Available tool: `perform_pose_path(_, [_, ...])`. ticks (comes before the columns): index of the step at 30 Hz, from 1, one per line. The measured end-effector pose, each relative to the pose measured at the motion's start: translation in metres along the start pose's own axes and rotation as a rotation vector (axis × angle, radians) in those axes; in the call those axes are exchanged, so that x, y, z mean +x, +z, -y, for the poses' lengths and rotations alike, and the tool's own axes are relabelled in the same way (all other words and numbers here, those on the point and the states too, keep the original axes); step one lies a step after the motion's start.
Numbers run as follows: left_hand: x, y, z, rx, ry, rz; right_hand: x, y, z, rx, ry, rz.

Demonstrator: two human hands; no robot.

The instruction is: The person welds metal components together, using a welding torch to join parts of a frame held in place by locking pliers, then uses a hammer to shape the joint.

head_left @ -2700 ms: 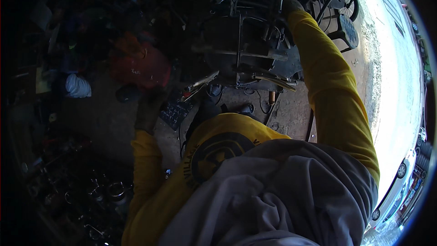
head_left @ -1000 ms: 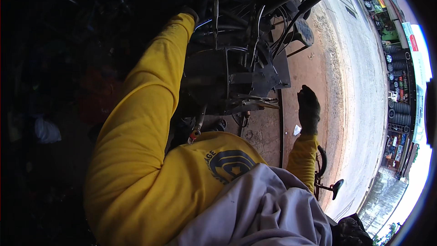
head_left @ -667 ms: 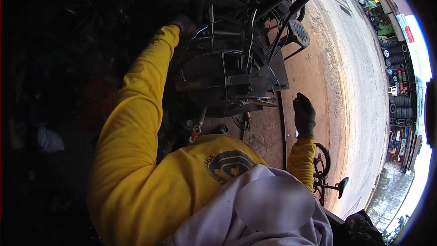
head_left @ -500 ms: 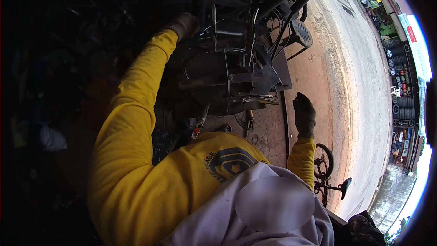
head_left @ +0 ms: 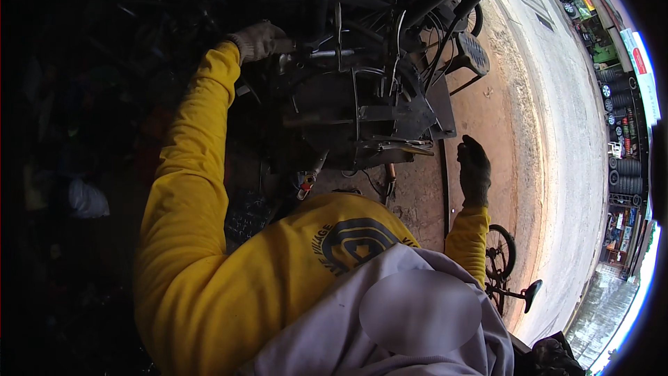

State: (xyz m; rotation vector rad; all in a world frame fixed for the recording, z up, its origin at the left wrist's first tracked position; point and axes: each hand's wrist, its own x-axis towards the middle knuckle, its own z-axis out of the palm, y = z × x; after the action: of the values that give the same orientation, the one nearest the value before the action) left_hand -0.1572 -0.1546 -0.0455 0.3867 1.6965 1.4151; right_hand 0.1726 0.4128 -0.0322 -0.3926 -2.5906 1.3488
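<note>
A dark metal machine frame [head_left: 348, 108] with rods, plates and cables stands in front of me on the dirt. My left hand [head_left: 256, 40], in a pale work glove, is stretched forward and closed around a metal bar [head_left: 300, 46] on the frame's upper left side. My right hand [head_left: 474, 169], in a dark glove, hangs in the air to the right of the frame, above the ground. It holds nothing and its fingers are loosely extended. Both arms wear yellow sleeves.
A thin dark metal strip [head_left: 445, 188] lies on the dirt beside my right hand. A small bicycle wheel [head_left: 499, 251] and a mirror [head_left: 533, 291] are low right. A black stool [head_left: 472, 52] stands behind the frame. Stacked tyres [head_left: 626, 167] line the far roadside. Dark clutter fills the left.
The view has swung right since the oldest frame. Over the last second my left hand has shifted along the frame's upper left and closed on the bar; my right hand stays out at the right.
</note>
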Motion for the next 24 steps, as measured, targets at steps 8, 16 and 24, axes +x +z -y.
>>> perform_pose_path(8, [-0.121, 0.095, -0.054, 0.418, 0.005, -0.362, -0.003, 0.004, 0.052, 0.011, -0.107, 0.018])
perform_pose_path(16, [-0.217, 0.144, -0.090, 0.396, 0.186, -0.424, -0.003, 0.032, 0.149, 0.104, -0.526, 0.101])
perform_pose_path(24, [-0.220, 0.189, -0.165, 0.884, 0.692, -0.301, 0.005, 0.056, 0.262, -0.453, -1.377, -0.144])
